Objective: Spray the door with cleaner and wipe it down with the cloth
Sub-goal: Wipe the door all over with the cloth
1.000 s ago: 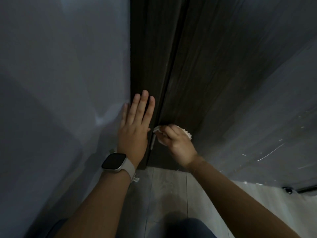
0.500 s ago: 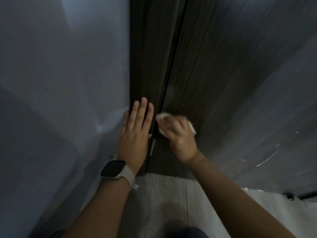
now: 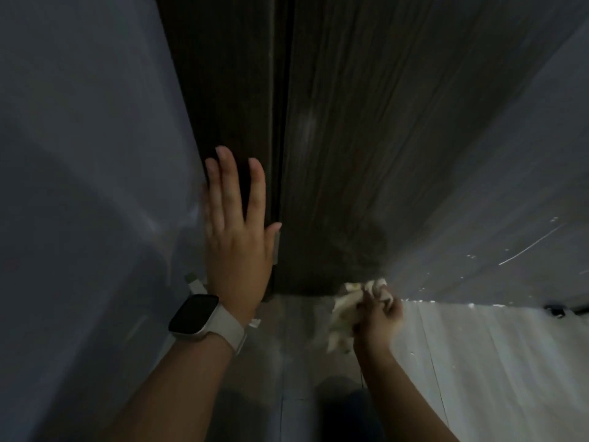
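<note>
A dark wood-grain door point(image 3: 366, 129) fills the upper middle of the head view and reaches down to the floor. My left hand point(image 3: 237, 237), a watch on its wrist, lies flat with straight fingers against the dark door frame point(image 3: 223, 90). My right hand point(image 3: 379, 314) grips a crumpled pale cloth point(image 3: 344, 314) at the door's bottom edge, low on the right. No spray bottle is in view.
A grey-white wall point(image 3: 79, 186) runs along the left and a paler speckled wall point(image 3: 510, 202) along the right. Light plank flooring point(image 3: 478, 362) lies below. A small dark object point(image 3: 556, 309) sits at the right wall's base.
My right hand with the cloth has moved down and to the right, from beside the door's edge to its bottom edge. My left hand has stayed flat on the frame.
</note>
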Tool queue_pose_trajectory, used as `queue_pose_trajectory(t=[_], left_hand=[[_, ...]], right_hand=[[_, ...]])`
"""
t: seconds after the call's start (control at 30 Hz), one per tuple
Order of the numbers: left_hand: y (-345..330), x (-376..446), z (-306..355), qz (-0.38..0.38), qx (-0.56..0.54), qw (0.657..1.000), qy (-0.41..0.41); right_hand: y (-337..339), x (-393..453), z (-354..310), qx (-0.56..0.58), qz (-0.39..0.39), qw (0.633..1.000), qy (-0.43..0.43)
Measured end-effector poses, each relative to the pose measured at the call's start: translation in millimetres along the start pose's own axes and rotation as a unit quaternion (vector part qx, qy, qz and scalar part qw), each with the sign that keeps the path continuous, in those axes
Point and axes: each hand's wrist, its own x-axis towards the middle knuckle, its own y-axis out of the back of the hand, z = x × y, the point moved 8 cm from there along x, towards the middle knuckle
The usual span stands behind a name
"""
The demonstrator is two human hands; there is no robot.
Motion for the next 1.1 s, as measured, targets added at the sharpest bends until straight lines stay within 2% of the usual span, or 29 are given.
queue_pose_trajectory(t=[0.03,0.07,0.1,0.17,0.23,0.27,0.3,0.37,0.4,0.43,0.47,0.5,0.53,0.57,0.6,0.63,0.67,0.73,0.77,0.8,0.83,0.87,0.9,0.93,0.97,1.0,1.03,1.07,1.1], left_hand=[[0,2,0,0.006,0.002,1.0,-0.004],[0,3,-1,0.01,0.0,1.0,-0.005],[-1,5,-2,0.012,-0.005,1.0,-0.002],[0,6,-3,0.015,-0.012,1.0,0.004],[0,6,-3,0.021,-0.021,1.0,0.003],[-1,7,-3,0.024,-0.026,0.999,0.003],[-2,8,-3,0.027,-0.029,0.999,0.004],[-4,9,-3,0.032,-0.034,0.999,0.003],[-4,10,-3,0.033,-0.034,0.999,0.001],[-4,11,-2,0.034,-0.036,0.999,-0.001],[-3,11,-2,0.035,-0.041,0.999,-0.001],[-3,11,-2,0.036,-0.047,0.998,0.0],[-3,11,-2,0.039,-0.052,0.998,-0.001],[-3,11,-1,0.041,-0.053,0.998,-0.004],[-3,11,-1,0.041,-0.05,0.998,-0.008],[-3,11,-1,0.04,-0.047,0.998,-0.011],[-3,12,-1,0.038,-0.044,0.998,-0.012],[-3,13,-2,0.035,-0.045,0.998,-0.009],[-3,13,-2,0.037,-0.049,0.998,-0.006],[-2,13,-2,0.039,-0.053,0.998,-0.003],[-2,12,-2,0.04,-0.053,0.998,0.0],[-2,12,-2,0.039,-0.051,0.998,-0.001],[-2,12,-2,0.037,-0.049,0.998,-0.003],[-3,12,-2,0.034,-0.049,0.998,-0.003],[-3,12,-2,0.03,-0.051,0.998,-0.002],[-3,11,-2,0.028,-0.053,0.998,0.002],[-3,11,-2,0.028,-0.055,0.998,0.004],[-3,11,-2,0.03,-0.056,0.998,0.005],[-2,11,-1,0.031,-0.056,0.998,0.005]], right_hand=[[5,8,20,0.057,0.012,0.995,-0.085],[1,10,36,0.107,-0.011,0.98,-0.17],[-6,10,42,0.101,-0.052,0.969,-0.217],[-26,3,40,-0.015,-0.167,0.952,-0.256],[-43,-5,46,-0.124,-0.219,0.938,-0.239],[-51,0,50,-0.15,-0.217,0.938,-0.226],[-57,6,53,-0.172,-0.192,0.943,-0.213],[-66,8,77,-0.057,-0.072,0.936,-0.34],[-71,6,98,0.024,-0.009,0.908,-0.418],[-75,2,107,0.088,0.021,0.897,-0.434],[-89,-3,115,0.188,0.013,0.873,-0.451],[-94,-7,111,0.215,0.014,0.852,-0.476],[-89,-5,114,0.172,0.018,0.864,-0.472],[-82,-4,115,0.17,0.038,0.862,-0.477],[-88,-8,111,0.256,0.034,0.823,-0.506],[-77,-7,101,0.241,0.087,0.819,-0.513],[-66,2,93,0.206,0.117,0.818,-0.524],[-50,7,56,0.2,0.105,0.834,-0.503],[-36,14,36,0.144,0.084,0.864,-0.476],[-24,29,24,0.037,0.058,0.911,-0.405],[-30,32,13,-0.072,-0.025,0.936,-0.344],[-34,36,23,-0.011,-0.037,0.937,-0.347],[-43,34,38,0.096,-0.014,0.918,-0.385],[-49,28,48,0.195,0.009,0.882,-0.429],[-67,17,49,0.24,-0.014,0.865,-0.44],[-83,7,48,0.244,-0.042,0.861,-0.445],[-91,0,42,0.234,-0.063,0.872,-0.425],[-92,-5,36,0.089,-0.06,0.916,-0.387],[-98,-9,47,0.07,-0.072,0.912,-0.398]])
